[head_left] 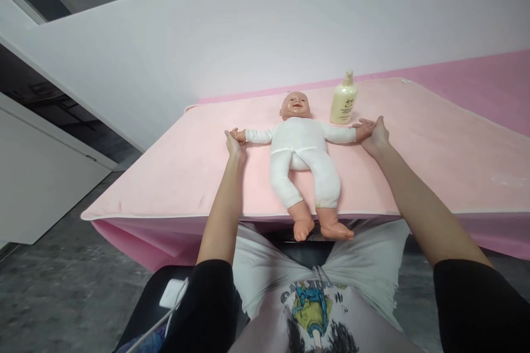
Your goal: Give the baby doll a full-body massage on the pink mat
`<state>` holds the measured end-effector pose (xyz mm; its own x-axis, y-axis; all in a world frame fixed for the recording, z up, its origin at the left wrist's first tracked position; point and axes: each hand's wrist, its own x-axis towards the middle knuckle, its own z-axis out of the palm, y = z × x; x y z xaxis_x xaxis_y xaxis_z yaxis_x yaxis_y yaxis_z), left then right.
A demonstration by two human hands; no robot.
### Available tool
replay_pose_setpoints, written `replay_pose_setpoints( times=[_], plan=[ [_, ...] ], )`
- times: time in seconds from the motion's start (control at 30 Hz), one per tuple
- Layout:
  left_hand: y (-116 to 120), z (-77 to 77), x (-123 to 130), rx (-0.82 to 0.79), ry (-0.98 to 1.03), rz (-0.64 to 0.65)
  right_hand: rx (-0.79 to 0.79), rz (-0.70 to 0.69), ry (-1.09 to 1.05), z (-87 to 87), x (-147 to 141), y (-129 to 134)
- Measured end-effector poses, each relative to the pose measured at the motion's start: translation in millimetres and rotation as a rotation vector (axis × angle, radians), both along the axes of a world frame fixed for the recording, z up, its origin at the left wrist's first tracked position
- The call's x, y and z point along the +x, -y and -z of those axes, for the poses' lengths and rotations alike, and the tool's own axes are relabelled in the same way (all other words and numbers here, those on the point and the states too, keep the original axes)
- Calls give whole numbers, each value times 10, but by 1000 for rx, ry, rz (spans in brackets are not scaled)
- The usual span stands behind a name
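Note:
A baby doll [300, 138] with a white cloth body lies on its back on the pink mat [165, 176], its arms stretched out sideways and its feet over the mat's front edge. My left hand [235, 146] is closed around the doll's hand on the left side. On the other side, my right hand [376, 137] holds the doll's other hand, with the thumb raised and the fingers partly hidden beneath it. Just behind that doll arm stands a pale yellow pump bottle [343, 100], upright and untouched.
A white wall [265, 27] rises behind the table. Pink cloth [144, 240] hangs below the mat's front edge. A white device with a cable [173, 293] lies by my left elbow, on a dark seat. At the left is a white panel [45, 171].

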<state>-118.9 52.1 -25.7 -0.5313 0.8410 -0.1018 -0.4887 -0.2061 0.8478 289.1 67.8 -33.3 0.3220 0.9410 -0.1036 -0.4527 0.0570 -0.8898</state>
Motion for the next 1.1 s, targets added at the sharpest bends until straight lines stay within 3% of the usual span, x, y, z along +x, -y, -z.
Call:
replay_pose_setpoints(
  times=[0.1,0.53,0.83,1.1],
  plan=[
    [0,19,15,0,-60,-24,-69,54,-3,-45,-40,35],
    [-4,51,38,52,-148,-62,98,15,120,-92,-152,215],
    [-15,43,35,-8,-149,-129,-46,75,44,-70,-111,99],
    [-12,21,26,-18,-69,-80,-95,55,-16,-93,-91,94]
  ],
)
